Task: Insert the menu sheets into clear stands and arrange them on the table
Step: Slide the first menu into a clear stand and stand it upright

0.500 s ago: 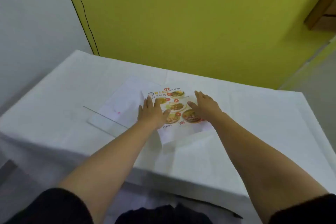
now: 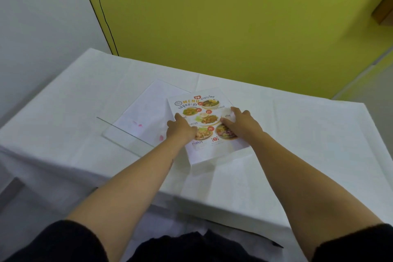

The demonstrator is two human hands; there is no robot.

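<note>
A colourful menu sheet [image 2: 204, 110] with food photos lies face up in the middle of the white table [image 2: 308, 134]. My left hand [image 2: 180, 128] rests flat on its left part, fingers spread. On the sheet's right part lies my right hand [image 2: 242, 123], its thumb and fingers pressing the paper. To the left, a clear stand [image 2: 125, 132] lies flat on the cloth, with a white sheet [image 2: 146, 112] bearing faint pink marks in or under it; I cannot tell which. The menu's left edge overlaps that white sheet.
The white cloth hangs over the table's near edge [image 2: 212, 202]. A yellow wall [image 2: 234, 27] stands right behind the table, a grey wall [image 2: 42, 27] on the left. A wooden shelf corner [image 2: 385, 8] shows at upper right.
Both hands have stayed on the menu sheet; the fingers of my right hand have curled a little. The sheet lies in about the same place.
</note>
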